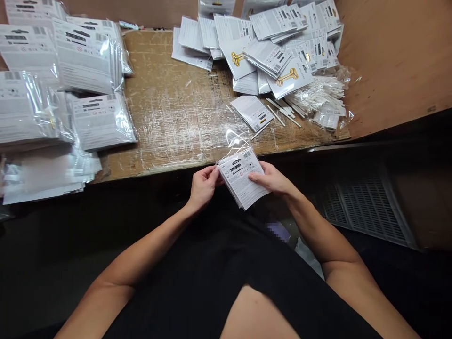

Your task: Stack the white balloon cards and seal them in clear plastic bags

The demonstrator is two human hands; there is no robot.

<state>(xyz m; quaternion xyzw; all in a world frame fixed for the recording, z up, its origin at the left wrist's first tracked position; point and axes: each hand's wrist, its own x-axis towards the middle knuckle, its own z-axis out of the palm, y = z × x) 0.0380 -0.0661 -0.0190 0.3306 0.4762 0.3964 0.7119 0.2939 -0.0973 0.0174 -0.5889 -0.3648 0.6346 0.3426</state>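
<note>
Left hand (pixel 204 187): pinching the clear plastic packet (pixel 242 178) at its left edge
Right hand (pixel 271 179): gripping that packet's right edge, thumb on top
Packet: staying held just before the wooden bench (pixel 165 110)
Beyond: printed cards (pixel 278 52) are lying heaped beside white sticks (pixel 316 96), sealed packets (pixel 83 59) stacking leftward

Worn wooden bench (pixel 165 113) under clear plastic film (pixel 183 101), stacks of sealed plastic packets (pixel 83 59) along its left side, heaped loose cards (pixel 268 52) printed with gold shapes at the far end, white sticks (pixel 318 96) just beside them, brown board wall (pixel 395 61) at right, grey slatted grille (pixel 367 207) below it
</note>
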